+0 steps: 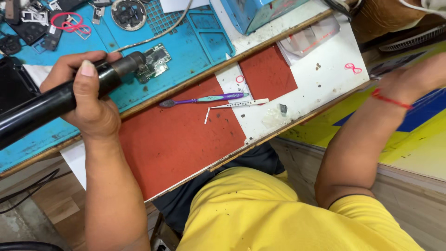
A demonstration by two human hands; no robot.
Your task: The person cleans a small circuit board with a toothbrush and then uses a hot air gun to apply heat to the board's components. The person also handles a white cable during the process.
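Observation:
My left hand (pixel 86 95) grips a thick black hot-air tool (pixel 55 100). Its metal nozzle points at a small green circuit board (pixel 155 62) lying on the blue work mat (pixel 195 42). My right arm stretches off to the right. A red thread sits on its wrist (pixel 392 99), and the hand itself is out of the frame. A purple toothbrush (pixel 204 99) and white tweezers (pixel 239 103) lie on the red pad (pixel 176 139) between my arms.
Phone parts, red rubber bands (pixel 69 21) and a round black part (pixel 128 13) crowd the mat's far side. A blue box (pixel 253 11) stands behind. The white bench edge (pixel 320 69) runs diagonally. A yellow and blue surface (pixel 418 139) lies to the right.

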